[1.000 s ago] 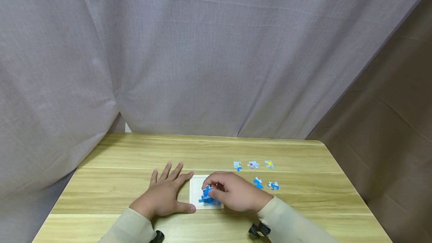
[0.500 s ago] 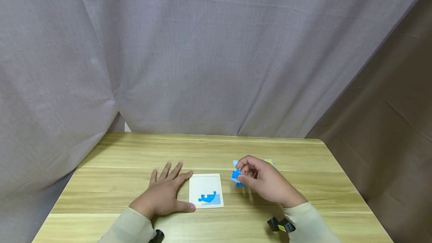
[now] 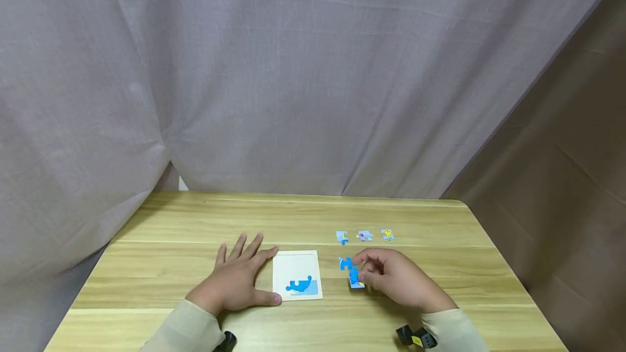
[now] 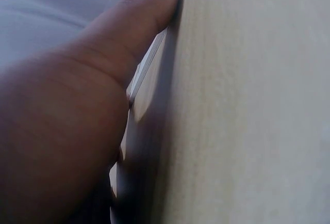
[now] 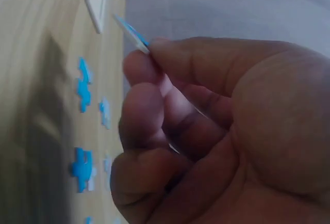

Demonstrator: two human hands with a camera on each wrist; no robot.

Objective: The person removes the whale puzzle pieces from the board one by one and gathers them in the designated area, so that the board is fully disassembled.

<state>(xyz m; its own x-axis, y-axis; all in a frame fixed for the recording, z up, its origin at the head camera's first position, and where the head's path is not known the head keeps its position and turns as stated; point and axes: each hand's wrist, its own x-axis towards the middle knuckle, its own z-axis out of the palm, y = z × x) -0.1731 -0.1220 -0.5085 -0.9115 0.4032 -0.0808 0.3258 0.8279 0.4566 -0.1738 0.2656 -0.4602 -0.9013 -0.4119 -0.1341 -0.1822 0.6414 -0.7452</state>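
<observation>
My right hand (image 3: 398,281) pinches a blue jigsaw piece (image 3: 356,281) between thumb and index finger, to the right of the puzzle board. In the right wrist view the jigsaw piece (image 5: 132,34) is seen nearly edge-on, raised over the table. The white puzzle board (image 3: 295,265) has joined blue pieces (image 3: 302,286) in its lower part; its upper part is bare. My left hand (image 3: 235,281) lies with fingers spread at the board's left side, thumb at the lower left corner and index fingertip at the upper left corner. In the left wrist view the thumb (image 4: 129,33) reaches the board's edge.
Beyond my right hand lie a pale blue-and-yellow piece (image 3: 342,237), a piece with a pink swirl (image 3: 364,236) and a piece with a yellow sun (image 3: 387,234). Another blue piece (image 3: 345,263) lies nearer. A grey curtain (image 3: 274,96) hangs behind the wooden table (image 3: 195,221).
My right hand has carried the blue jigsaw piece from over the board out to the right, then slightly towards the near side. The left hand stays in place.
</observation>
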